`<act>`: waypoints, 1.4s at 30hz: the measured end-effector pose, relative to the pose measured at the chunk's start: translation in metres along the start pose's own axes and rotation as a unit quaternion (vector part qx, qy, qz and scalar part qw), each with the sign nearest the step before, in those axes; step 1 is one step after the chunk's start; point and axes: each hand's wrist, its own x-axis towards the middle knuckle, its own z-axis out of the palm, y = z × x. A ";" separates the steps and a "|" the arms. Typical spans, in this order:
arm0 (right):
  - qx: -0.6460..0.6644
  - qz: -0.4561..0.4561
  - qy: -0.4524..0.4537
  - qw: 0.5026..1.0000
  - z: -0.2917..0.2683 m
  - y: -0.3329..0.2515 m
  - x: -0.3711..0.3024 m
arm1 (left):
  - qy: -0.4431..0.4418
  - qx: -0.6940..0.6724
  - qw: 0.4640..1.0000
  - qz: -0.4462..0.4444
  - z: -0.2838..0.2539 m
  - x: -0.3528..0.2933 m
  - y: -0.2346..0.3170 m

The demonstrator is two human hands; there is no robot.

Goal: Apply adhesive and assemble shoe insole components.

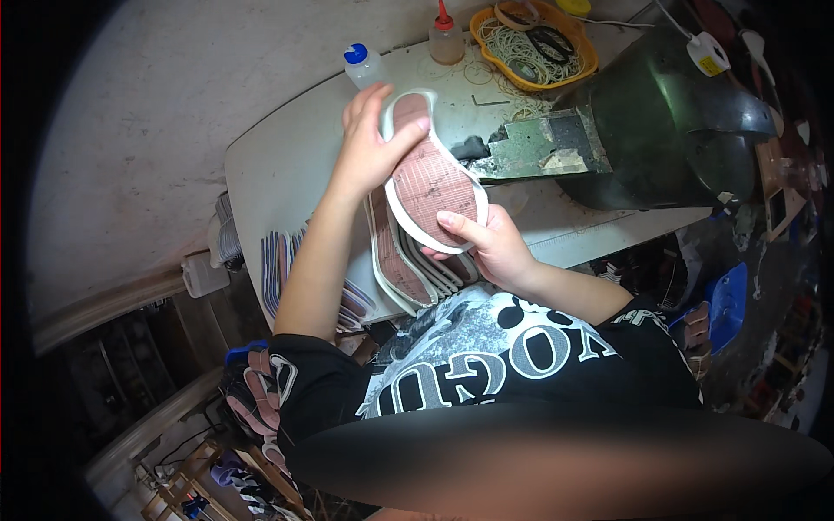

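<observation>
Head view, and we're right over the action: a pink sole (434,187) with a white rim sits mid-frame, held up above the worktop (287,165) and tipped so its ribbed face looks back at us. Right hand (499,247) has the firmer grip, thumb flat on the broad end and fingers tucked underneath, pinching the edge and, we'd judge, carrying most of the weight. Up at the narrow end, the left hand (373,143) has a wide grip, its thumb lying on the pink face while the slightly blurred fingers spread past the rim; it looks to us like steadying, not clamping. Just below, at the centre of the frame, a stack of soles (400,265) leans in a fanned row, probably set close so each one is within easy reach. Over to the left, more thin pieces (274,265) stand on edge, partly hidden by the forearm. Along the top we spot a blue-capped bottle (360,65), a red-tipped bottle (446,42) and a yellow basket (556,85) of tangled cord, parked at the far side, likely to leave elbow room. Upper right, a green machine (669,130) pushes its flat arm towards the sole, near it.
</observation>
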 end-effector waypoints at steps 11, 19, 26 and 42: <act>0.078 0.023 -0.028 0.996 0.011 -0.016 0.011 | -0.484 0.038 0.872 0.060 -0.028 0.049 0.019; 0.029 -0.041 -0.015 0.999 0.010 -0.012 0.010 | -0.480 0.064 0.875 -0.009 -0.039 0.059 0.026; 0.045 -0.002 0.021 0.999 0.010 -0.014 0.013 | -0.433 -0.039 0.900 -0.021 -0.042 0.045 0.002; 0.037 0.027 0.058 0.997 0.011 -0.026 0.016 | -0.347 -0.139 0.907 -0.196 -0.051 -0.012 0.020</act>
